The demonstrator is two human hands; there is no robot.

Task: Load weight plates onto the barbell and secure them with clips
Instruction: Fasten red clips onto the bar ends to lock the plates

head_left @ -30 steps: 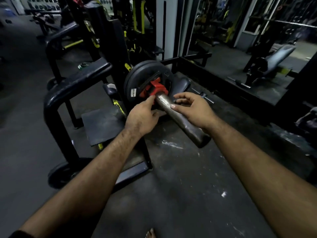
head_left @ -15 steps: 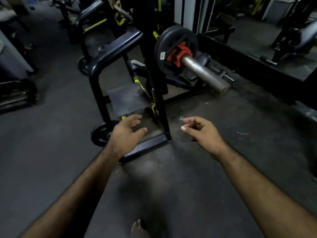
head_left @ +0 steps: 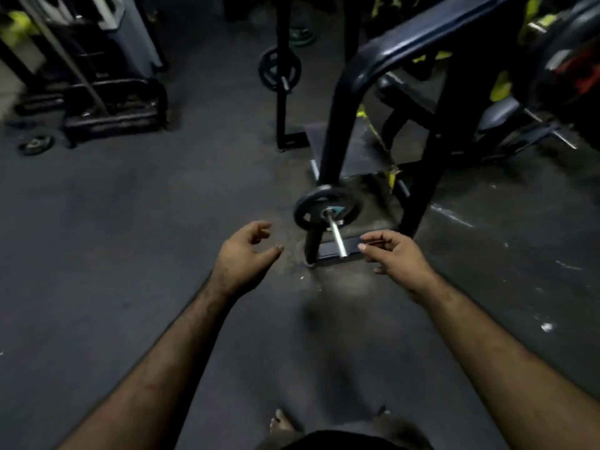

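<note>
Rack frame [head_left: 337,125] carries a small weight plate [head_left: 326,211] low on its storage peg [head_left: 337,237]. Left hand [head_left: 243,254], right hand [head_left: 394,254] empty, fingers loosely apart. Grip rim both sides, slide straight off.

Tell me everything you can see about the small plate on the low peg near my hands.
The small plate is a dark round disc, rubber or coated metal by its look, with cut-out grip holes and a bluish label by its hub. It sits upright on a short silver peg low on the black rack, just above the floor. The peg's bare end sticks out toward the camera. Neither hand touches it; the right hand hovers nearest.
</note>
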